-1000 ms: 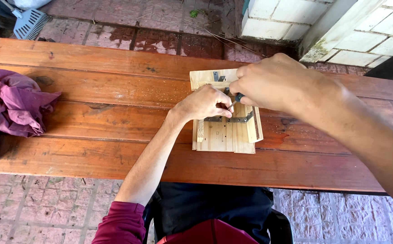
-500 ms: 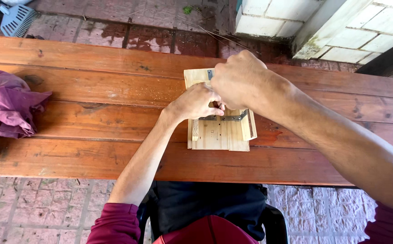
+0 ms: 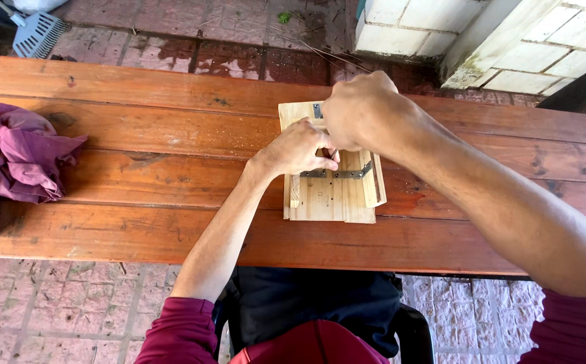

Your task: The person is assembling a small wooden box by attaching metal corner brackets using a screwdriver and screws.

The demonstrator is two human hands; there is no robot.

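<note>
Since the earlier frame both hands are sitting in much the same spot over the small pale wooden box (image 3: pixel 333 195), with the view shifted only slightly. That box is lying at the centre of the frame on the desk (image 3: pixel 171 175), its slats running away from the viewer and a grey metal bracket (image 3: pixel 347 174) crossing it. The left hand (image 3: pixel 300 147) is resting on the box's upper left part, fingers curled together and pinching something too small to make out. The right hand (image 3: pixel 357 111) is hovering just above, closed into a fist around a tool that is mostly hidden, so what it is gripping cannot be told.

The desk is showing long reddish-brown planks, worn and speckled with pale dust near the box. A crumpled purple cloth (image 3: pixel 16 152) is lying at the left edge of the frame, well apart from the box. Beyond the desk, damp red brick paving (image 3: pixel 192 47) is filling the top of the frame, with a grey dustpan (image 3: pixel 37 34) at the upper left and a white block wall (image 3: pixel 495 34) at the upper right.
</note>
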